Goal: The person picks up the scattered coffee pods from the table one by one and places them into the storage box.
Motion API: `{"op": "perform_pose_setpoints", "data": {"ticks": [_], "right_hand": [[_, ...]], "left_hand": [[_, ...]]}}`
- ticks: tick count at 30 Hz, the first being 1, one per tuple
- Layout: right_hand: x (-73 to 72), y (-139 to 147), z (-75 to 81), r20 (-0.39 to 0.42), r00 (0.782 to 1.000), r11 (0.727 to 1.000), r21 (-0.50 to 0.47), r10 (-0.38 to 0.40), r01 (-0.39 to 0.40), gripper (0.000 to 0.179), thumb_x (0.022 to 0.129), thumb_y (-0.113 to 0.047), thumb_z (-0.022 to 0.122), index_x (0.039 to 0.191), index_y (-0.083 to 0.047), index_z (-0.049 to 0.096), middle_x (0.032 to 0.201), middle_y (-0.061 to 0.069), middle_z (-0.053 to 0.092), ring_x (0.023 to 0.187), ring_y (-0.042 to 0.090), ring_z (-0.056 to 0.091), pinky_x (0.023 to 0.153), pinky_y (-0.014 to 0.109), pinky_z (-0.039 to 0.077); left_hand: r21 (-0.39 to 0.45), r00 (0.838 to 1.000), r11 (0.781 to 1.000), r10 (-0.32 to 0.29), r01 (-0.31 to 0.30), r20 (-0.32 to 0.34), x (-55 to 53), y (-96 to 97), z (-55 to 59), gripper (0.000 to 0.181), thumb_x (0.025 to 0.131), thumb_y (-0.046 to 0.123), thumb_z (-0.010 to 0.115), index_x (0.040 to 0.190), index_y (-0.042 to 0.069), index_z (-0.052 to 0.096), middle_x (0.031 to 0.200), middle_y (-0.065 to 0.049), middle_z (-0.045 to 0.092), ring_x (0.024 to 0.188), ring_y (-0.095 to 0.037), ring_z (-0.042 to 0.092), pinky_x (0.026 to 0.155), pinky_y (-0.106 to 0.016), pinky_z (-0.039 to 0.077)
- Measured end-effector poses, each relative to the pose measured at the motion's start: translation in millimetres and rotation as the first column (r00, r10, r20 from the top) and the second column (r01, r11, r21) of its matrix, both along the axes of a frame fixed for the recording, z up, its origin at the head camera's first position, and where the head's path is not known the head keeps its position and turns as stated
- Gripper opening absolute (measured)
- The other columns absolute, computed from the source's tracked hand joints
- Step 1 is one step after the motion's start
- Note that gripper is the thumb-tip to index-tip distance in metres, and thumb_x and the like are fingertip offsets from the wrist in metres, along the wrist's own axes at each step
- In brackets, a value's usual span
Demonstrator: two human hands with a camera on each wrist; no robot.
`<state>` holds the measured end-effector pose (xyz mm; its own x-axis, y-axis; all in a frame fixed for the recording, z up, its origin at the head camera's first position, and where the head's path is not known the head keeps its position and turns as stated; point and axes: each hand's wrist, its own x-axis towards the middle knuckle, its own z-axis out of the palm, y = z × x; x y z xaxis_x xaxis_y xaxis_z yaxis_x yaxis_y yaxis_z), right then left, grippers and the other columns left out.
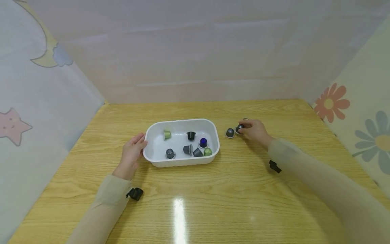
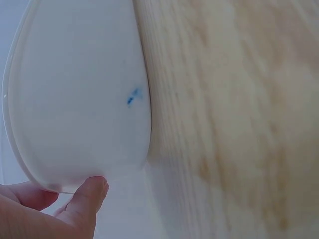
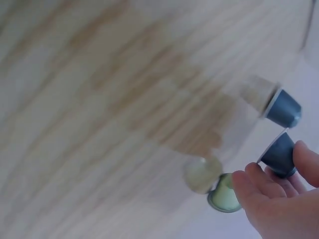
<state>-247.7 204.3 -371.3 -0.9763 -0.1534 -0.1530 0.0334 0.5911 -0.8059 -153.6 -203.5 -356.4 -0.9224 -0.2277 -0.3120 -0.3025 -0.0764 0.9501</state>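
Note:
A white plastic container [image 1: 181,161] holds several coffee capsules, among them a purple one [image 1: 203,142], a black one [image 1: 191,135] and a light green one [image 1: 167,135]. My left hand [image 1: 131,154] grips the left end of the container, its thumb [image 2: 89,196] against the outer wall in the left wrist view. To the right of the container, my right hand [image 1: 255,131] pinches a dark grey coffee capsule [image 3: 280,155] between thumb and fingers. Right beside it stands another dark grey capsule [image 1: 230,133]. A green capsule [image 3: 225,194] is near my fingertips, mostly hidden by the hand in the head view.
Everything rests on a glossy wooden table [image 1: 213,203]. Pale cloth [image 1: 195,51] hangs behind the far edge and along both sides. A small black strap piece [image 1: 135,194] sits at the left wrist, with a similar one [image 1: 275,166] at the right.

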Motion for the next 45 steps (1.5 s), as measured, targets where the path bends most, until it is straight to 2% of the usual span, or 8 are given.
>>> {"op": "perform_pose_setpoints", "data": {"ticks": [4,17,26,37,45], "right_hand": [[2.6,0,4.3,0.026,1.0,0.998,-0.055,-0.012,0.014,0.046,0.097,-0.006,0.06,0.139,0.007,0.047,0.14,0.026,0.047,0.129,0.037,0.045,0.107,0.045,0.038],[16.7,-16,23.5,0.031,0.999,0.986,-0.166,-0.017,0.022,0.048,0.098,-0.012,0.06,0.141,0.002,0.047,0.139,0.021,0.05,0.128,0.033,0.048,0.108,0.045,0.036],[18.1,-27,32.0,0.058,0.998,0.945,-0.325,-0.025,0.043,0.049,0.099,-0.011,0.058,0.144,0.002,0.043,0.143,0.019,0.047,0.129,0.03,0.048,0.107,0.043,0.038],[14.5,-43,36.1,0.09,0.994,0.917,-0.388,-0.064,0.094,0.049,0.098,-0.013,0.061,0.143,-0.003,0.046,0.141,0.017,0.05,0.127,0.027,0.05,0.105,0.038,0.041],[16.8,-58,39.4,0.082,0.996,0.896,-0.438,-0.044,0.076,0.048,0.098,-0.011,0.06,0.143,-0.001,0.047,0.141,0.019,0.049,0.125,0.029,0.051,0.105,0.041,0.041]], "left_hand": [[0.008,1.0,1.0,0.005,-0.005,-0.005,1.1,0.1,-0.3,0.054,0.102,0.002,0.044,0.153,0.003,0.025,0.154,-0.011,0.031,0.138,-0.021,0.034,0.11,-0.037,0.033],[0.023,1.0,1.0,-0.002,0.002,-0.017,2.7,-1.6,-0.4,0.054,0.103,0.002,0.043,0.153,0.002,0.023,0.155,-0.011,0.029,0.139,-0.022,0.032,0.111,-0.037,0.032],[0.021,1.0,1.0,-0.005,0.006,-0.012,1.1,-0.4,1.3,0.054,0.103,0.002,0.043,0.153,0.002,0.024,0.154,-0.012,0.03,0.139,-0.021,0.032,0.111,-0.038,0.032],[0.014,1.0,1.0,-0.007,0.007,-0.003,0.5,-0.8,1.8,0.053,0.103,0.004,0.043,0.153,0.004,0.025,0.154,-0.009,0.03,0.139,-0.02,0.033,0.11,-0.037,0.033],[0.025,1.0,1.0,-0.007,0.008,-0.005,0.7,-0.8,1.7,0.054,0.103,0.003,0.043,0.153,0.004,0.024,0.155,-0.01,0.03,0.139,-0.02,0.033,0.11,-0.036,0.033]]}}
